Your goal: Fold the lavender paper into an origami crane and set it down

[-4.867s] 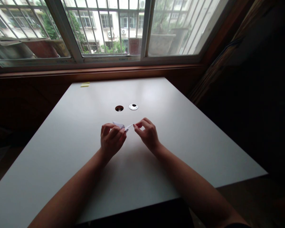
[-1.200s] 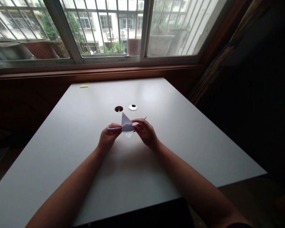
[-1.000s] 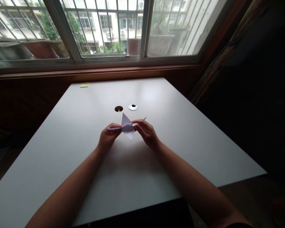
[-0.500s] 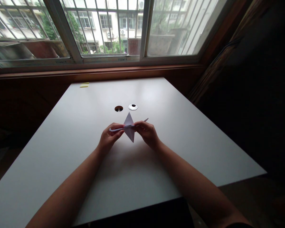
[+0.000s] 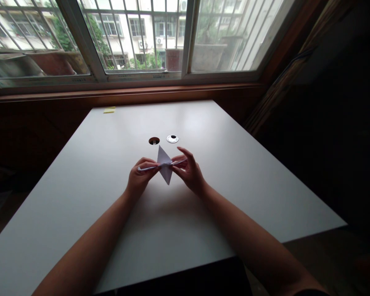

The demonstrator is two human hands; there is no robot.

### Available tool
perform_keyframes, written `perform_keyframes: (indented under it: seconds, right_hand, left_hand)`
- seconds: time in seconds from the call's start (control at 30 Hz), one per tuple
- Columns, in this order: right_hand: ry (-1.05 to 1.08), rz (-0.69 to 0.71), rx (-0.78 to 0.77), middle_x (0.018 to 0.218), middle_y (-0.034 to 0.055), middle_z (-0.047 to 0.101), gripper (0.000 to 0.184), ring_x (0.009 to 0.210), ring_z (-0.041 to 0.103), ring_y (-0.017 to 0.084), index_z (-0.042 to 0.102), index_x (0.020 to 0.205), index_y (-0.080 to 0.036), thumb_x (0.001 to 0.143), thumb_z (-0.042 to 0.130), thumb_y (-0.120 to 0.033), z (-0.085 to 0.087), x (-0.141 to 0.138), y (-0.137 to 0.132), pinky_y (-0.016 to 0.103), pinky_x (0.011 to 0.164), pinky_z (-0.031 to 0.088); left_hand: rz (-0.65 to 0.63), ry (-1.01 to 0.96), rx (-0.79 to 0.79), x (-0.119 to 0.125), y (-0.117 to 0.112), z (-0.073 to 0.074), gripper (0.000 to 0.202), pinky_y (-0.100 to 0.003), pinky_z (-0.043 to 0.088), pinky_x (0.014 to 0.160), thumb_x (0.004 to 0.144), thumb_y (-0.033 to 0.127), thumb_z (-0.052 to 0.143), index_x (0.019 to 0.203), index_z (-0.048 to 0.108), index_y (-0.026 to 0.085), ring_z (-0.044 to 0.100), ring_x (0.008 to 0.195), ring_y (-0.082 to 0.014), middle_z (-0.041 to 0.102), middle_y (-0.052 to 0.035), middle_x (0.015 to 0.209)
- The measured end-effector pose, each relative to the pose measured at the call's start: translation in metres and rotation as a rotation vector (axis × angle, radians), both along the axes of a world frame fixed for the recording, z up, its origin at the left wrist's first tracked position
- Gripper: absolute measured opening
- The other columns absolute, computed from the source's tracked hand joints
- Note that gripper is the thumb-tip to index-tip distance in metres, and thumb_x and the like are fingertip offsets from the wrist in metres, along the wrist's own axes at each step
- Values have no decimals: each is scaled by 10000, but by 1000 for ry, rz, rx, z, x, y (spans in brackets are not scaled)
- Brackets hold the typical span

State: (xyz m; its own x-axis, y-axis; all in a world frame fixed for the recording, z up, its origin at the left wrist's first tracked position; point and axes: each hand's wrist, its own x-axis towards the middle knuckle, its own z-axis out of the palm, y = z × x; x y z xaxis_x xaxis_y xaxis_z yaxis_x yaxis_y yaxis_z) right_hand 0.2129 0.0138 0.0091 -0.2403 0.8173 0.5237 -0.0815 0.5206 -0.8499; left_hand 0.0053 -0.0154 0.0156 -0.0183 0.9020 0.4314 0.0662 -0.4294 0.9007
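A pale folded-paper crane (image 5: 164,158) is held above the table, its two pointed wings spread, one up and away, one down toward me. My left hand (image 5: 139,174) pinches its left side, where a narrow folded point with a bent tip lies along the fingers. On the other side, my right hand (image 5: 189,170) has its thumb and some fingers at the narrow right point, while the index finger is lifted off and bent. Part of that right point is hidden by the fingers.
The white table (image 5: 234,185) has a round cable hole (image 5: 154,141) beyond my hands, with a silvery ring-shaped cover (image 5: 172,139) beside it. A yellow sticky note (image 5: 109,109) lies at the far left corner. A barred window (image 5: 135,37) stands behind the table.
The crane has shifted slightly left and its upper wing leans further left. My right index finger has lifted from the paper, and the right point now lies among the fingers.
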Motion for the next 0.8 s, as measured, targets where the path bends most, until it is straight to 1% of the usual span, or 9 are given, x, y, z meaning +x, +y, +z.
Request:
perform_keyframes:
  seconds: [0.1,0.17,0.2,0.23,0.27,0.33,0.4,0.57,0.8]
  right_hand:
    - [106,-4,-25,1085,35,663,956,864,697,161,161,1511,-379,796,794,-336,3,-1,-1,368,858,608]
    - [156,-28,-64,1088,28,656,1036,853,694,159,94,1517,-396,772,814,-354,5,1,-1,379,863,606]
    - [169,-35,-89,1072,20,654,1028,850,693,160,126,1513,-397,758,824,-362,6,2,-1,383,861,606]
    - [171,-31,-117,1045,12,654,971,851,691,161,214,1495,-384,746,832,-367,6,3,0,384,860,605]
    - [161,-14,-145,1012,8,657,863,856,689,163,341,1448,-355,741,835,-368,6,4,1,383,863,602]
    - [138,41,-188,943,12,667,588,863,683,164,571,1275,-281,751,828,-356,5,5,2,372,864,593]
    - [129,93,-206,912,27,678,392,856,675,161,679,1135,-234,780,806,-342,5,5,3,359,846,585]
    - [140,116,-203,932,46,644,260,774,650,145,764,1021,-222,814,771,-379,5,4,2,345,755,591]
    - [54,78,-152,887,35,611,298,730,627,133,780,1020,-240,775,802,-408,5,8,3,310,675,571]
  left_hand:
    - [57,-41,15,1,0,0,138,-290,540,789,788,313,798,893,777,226,610,894,-164,596,-48,964]
    - [89,-76,16,2,1,0,144,-280,537,764,773,323,810,874,778,226,601,865,-154,578,-41,956]
    - [102,-95,13,2,1,-1,149,-275,534,753,764,331,817,861,778,225,596,855,-150,574,-39,952]
    - [112,-114,10,3,2,-1,156,-271,531,747,755,339,824,850,778,224,593,850,-147,571,-38,949]
    - [118,-131,6,3,2,-1,164,-270,529,747,746,345,830,843,778,223,590,848,-146,570,-37,948]
    - [114,-148,-5,2,3,-3,173,-272,524,756,735,348,837,841,780,223,587,855,-147,570,-36,941]
    - [83,-144,-16,1,4,-4,173,-279,521,759,733,343,840,849,784,228,586,854,-150,573,-35,926]
    - [39,-87,-17,-1,5,-7,162,-286,508,726,741,335,836,862,788,239,577,827,-152,587,-37,898]
    - [6,-58,-22,-4,4,-7,155,-273,512,677,746,310,835,875,790,237,589,775,-141,587,-33,872]
